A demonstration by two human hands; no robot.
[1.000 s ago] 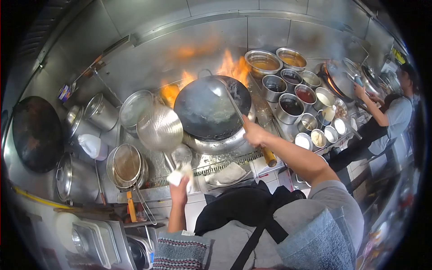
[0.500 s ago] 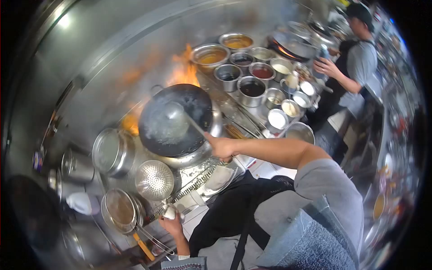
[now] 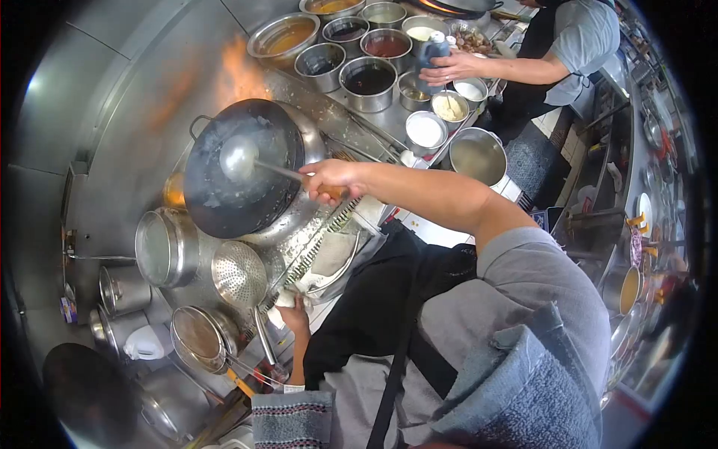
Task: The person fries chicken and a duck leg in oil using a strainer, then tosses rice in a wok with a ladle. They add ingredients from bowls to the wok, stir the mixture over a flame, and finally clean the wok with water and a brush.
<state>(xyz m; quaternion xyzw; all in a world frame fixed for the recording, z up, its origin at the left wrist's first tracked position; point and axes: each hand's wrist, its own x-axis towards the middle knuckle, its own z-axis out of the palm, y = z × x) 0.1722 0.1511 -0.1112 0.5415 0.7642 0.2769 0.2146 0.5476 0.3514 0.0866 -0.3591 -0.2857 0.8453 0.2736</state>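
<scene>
My right hand (image 3: 329, 182) grips the wooden handle of a metal ladle (image 3: 239, 159), whose bowl is over the inside of a dark wok (image 3: 217, 191). The wok sits tilted on the metal stove ring (image 3: 310, 138), with flames (image 3: 238, 75) behind it. My left hand (image 3: 296, 316) is closed on a white cloth (image 3: 289, 296) at the counter's front edge. Just beside that hand lies a perforated strainer (image 3: 239, 274), its handle pointing down toward me. Whether the cloth wraps anything is hidden.
Pots of dark and red sauces (image 3: 368, 78) stand beyond the stove. A co-worker's hand (image 3: 449, 69) holds a bottle (image 3: 432, 56) over them. Wire sieves (image 3: 198, 337) and a lidded pot (image 3: 166, 247) are at the left. A pot of liquid (image 3: 477, 159) is at the right.
The view has turned toward the right, so the wok appears further left. The ladle has shifted within the wok. The co-worker's hand with the bottle has moved over the sauce containers.
</scene>
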